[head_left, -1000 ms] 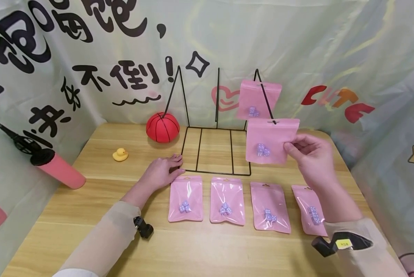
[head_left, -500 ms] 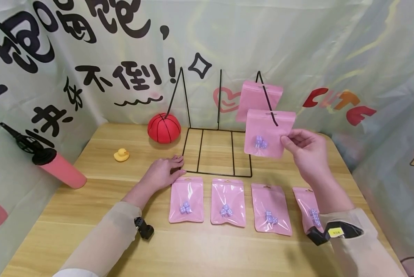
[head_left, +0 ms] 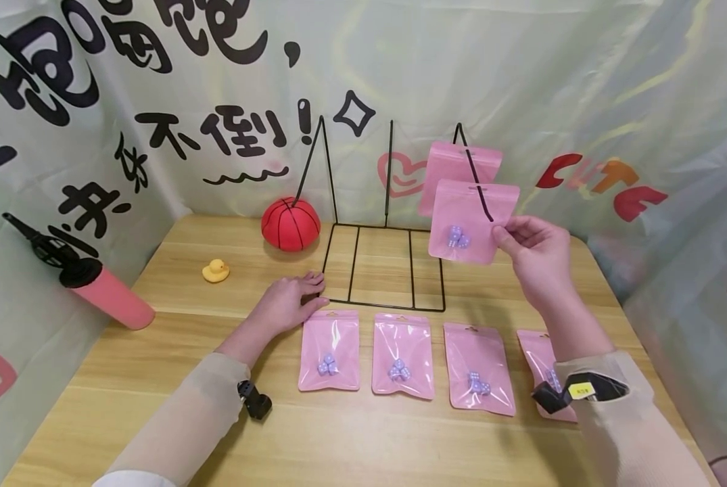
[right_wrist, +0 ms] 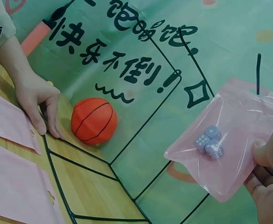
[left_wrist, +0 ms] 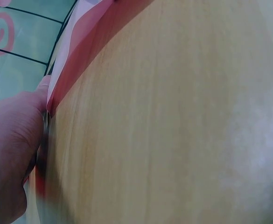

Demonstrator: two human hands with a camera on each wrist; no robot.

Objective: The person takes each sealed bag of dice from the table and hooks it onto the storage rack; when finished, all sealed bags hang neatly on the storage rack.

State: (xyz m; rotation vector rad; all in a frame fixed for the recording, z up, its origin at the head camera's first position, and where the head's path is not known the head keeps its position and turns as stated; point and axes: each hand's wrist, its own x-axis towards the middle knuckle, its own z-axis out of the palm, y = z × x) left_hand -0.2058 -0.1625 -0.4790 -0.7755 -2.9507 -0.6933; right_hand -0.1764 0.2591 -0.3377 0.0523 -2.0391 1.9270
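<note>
A beige left sleeve [head_left: 183, 416], white fabric [head_left: 133, 479] at its lower end, and a matching right sleeve [head_left: 634, 433] are worn, with a black left wrist camera [head_left: 255, 402] and a black right wrist camera [head_left: 609, 387] bearing a yellow label [head_left: 581, 390].

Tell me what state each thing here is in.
Held bag: threaded on right prong, pinched by right hand
Rear bag: hanging on same prong
Four front bags: lying on table, dice inside
Black rack: standing; left prong, middle prong bare
Left hand: touching rack's corner
Pink cup: lid on
Yellow duck: upright
Red ball: resting on table
</note>
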